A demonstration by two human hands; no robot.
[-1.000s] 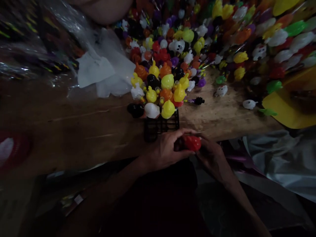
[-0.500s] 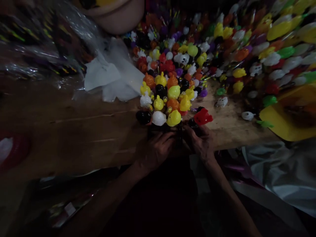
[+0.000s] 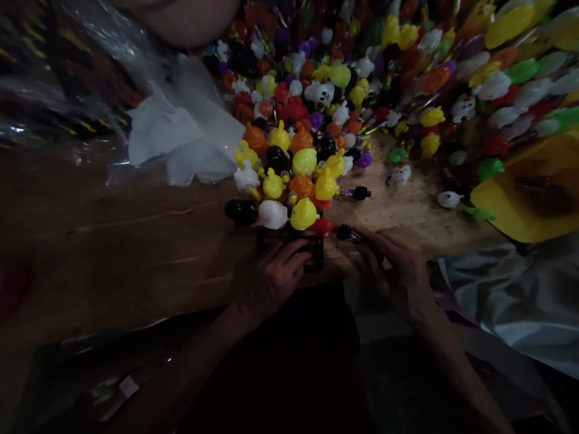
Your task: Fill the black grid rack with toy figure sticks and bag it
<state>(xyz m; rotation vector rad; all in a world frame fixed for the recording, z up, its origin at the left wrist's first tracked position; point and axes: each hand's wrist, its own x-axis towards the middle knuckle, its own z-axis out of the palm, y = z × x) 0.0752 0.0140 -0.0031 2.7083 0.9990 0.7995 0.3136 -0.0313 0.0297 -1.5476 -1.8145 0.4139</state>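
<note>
A black rack [image 3: 319, 256] on the table edge has a cluster of novelty-topped sticks around its far side, with a yellow topper [image 3: 303, 214] and a white topper [image 3: 272, 214] in front. My left hand [image 3: 278, 271] rests on the rack, fingers bent over its near part; whether it grips anything beneath is hidden. To the right, my right hand [image 3: 395, 268] pinches a thin stick with a black ridged end [image 3: 344, 232], pointing left. That end sits beside a red topper [image 3: 323, 227], and I cannot tell whether they are joined.
Many colourful toppers [image 3: 325, 93] pile up behind the rack and to the right. Clear plastic bags [image 3: 181, 138] lie at the back left, near a pale tub [image 3: 190, 21]. A yellow container [image 3: 511, 211] is at right. Another black-ended stick [image 3: 362, 193] lies on the wooden table [image 3: 136, 241].
My right hand has moved right, away from the rack, and now holds a black-ended stick. The red topper that was above that hand now shows near the rack's right corner. The view has shifted slightly.
</note>
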